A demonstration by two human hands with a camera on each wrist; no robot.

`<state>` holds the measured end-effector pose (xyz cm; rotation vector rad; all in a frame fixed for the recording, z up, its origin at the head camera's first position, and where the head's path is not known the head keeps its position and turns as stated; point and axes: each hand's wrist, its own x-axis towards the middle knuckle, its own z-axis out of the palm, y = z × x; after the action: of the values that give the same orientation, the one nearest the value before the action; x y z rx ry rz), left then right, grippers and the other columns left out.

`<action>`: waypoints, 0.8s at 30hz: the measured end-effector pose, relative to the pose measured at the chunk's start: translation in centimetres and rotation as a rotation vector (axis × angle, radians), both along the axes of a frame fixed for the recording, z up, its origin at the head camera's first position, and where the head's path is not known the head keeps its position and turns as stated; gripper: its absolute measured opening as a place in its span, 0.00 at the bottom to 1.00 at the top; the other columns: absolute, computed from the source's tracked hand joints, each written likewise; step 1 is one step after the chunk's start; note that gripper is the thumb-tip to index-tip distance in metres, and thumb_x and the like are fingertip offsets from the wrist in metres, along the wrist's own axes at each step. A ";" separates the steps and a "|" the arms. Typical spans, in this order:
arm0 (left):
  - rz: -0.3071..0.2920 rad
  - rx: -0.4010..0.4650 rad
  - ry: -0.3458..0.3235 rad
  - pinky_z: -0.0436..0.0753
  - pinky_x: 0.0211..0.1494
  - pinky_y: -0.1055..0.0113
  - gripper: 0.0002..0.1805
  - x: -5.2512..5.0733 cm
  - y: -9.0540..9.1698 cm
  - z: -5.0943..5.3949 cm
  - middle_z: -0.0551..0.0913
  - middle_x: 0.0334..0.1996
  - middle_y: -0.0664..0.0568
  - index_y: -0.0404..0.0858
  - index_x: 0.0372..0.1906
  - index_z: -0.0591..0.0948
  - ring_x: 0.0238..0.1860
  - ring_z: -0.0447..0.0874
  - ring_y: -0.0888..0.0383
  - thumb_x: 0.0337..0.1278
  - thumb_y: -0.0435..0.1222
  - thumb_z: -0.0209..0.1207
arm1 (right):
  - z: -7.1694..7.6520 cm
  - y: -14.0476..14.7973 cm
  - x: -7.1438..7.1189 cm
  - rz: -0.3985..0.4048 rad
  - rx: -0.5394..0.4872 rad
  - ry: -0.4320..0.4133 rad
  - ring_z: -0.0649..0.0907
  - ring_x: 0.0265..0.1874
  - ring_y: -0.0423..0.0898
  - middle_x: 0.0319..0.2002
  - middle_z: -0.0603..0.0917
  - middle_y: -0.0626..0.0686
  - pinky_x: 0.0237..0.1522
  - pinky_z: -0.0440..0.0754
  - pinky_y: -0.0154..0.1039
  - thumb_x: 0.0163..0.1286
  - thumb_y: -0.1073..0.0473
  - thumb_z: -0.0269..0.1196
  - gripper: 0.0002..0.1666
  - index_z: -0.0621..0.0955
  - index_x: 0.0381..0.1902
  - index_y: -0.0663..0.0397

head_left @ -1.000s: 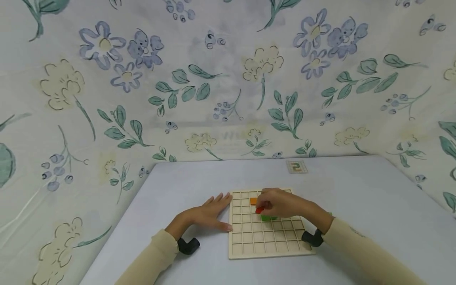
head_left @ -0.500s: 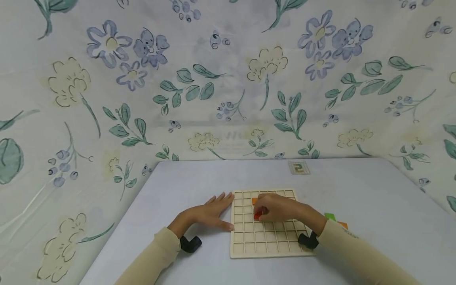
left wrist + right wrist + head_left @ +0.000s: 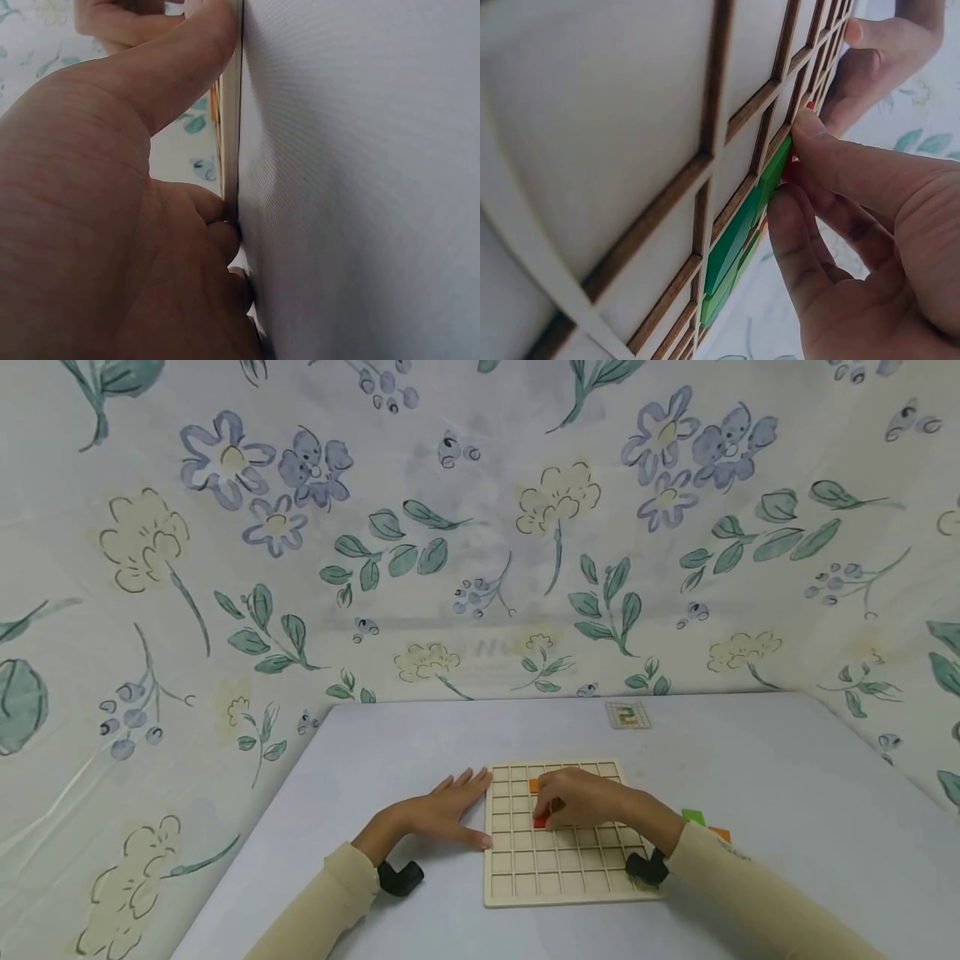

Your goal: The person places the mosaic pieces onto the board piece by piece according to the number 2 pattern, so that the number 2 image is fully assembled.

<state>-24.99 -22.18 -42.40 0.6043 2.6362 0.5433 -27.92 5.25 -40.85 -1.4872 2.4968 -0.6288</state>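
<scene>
Compared with a second ago, the right hand (image 3: 581,797) and the red piece (image 3: 541,820) have shifted toward the person over the board, while the left hand (image 3: 438,814) keeps its place. From the left, a pale floral cloth (image 3: 480,552) hangs down the side, creased low down, and runs on behind and round to the right – blue flowers, cream blossoms, green leaf sprigs. Before it stretches the smooth, whitish tabletop (image 3: 420,743). On it the left hand lies released, fingers spread, thumb and fingertips touching the left edge of the wooden grid board (image 3: 523,863); a black device (image 3: 401,878) sits at that wrist. An orange piece (image 3: 533,786) lies on the board toward its far side. Nearer the person, left of the board's middle, is the red piece, pinched by the right thumb and fingers; whether it sits flat in a cell I cannot tell. Just beside it, green pieces (image 3: 739,232) lie on the board. Near the tabletop's far edge is a small patterned card (image 3: 628,716) – then, by the right sleeve (image 3: 750,889), loose green (image 3: 693,817) and orange (image 3: 718,833) pieces.
</scene>
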 end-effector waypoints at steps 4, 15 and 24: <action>-0.009 0.009 -0.004 0.36 0.82 0.46 0.61 0.1 -0.1 0.0 0.41 0.82 0.48 0.38 0.81 0.45 0.82 0.31 0.47 0.54 0.62 0.64 | -0.2 -0.1 -0.2 0.002 0.004 -0.007 0.76 0.30 0.30 0.32 0.81 0.42 0.35 0.79 0.26 0.59 0.64 0.73 0.08 0.90 0.38 0.52; 0.000 0.001 0.007 0.35 0.83 0.46 0.61 0.1 -0.2 0.5 0.40 0.82 0.48 0.38 0.81 0.45 0.82 0.30 0.47 0.55 0.62 0.64 | 0.3 -0.4 -0.4 0.004 0.019 -0.017 0.79 0.33 0.29 0.34 0.82 0.42 0.38 0.81 0.25 0.59 0.63 0.74 0.08 0.90 0.38 0.52; -0.013 -0.007 0.010 0.36 0.82 0.46 0.61 -0.1 -0.3 0.0 0.40 0.82 0.49 0.39 0.81 0.44 0.82 0.30 0.48 0.54 0.63 0.63 | 0.3 -0.4 -0.3 0.015 0.043 0.006 0.78 0.33 0.29 0.34 0.81 0.41 0.38 0.80 0.26 0.63 0.63 0.71 0.06 0.90 0.38 0.52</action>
<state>-25.06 -22.46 -42.43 0.6235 2.6402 0.5279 -28.23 4.82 -40.59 -1.4938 2.4851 -0.5648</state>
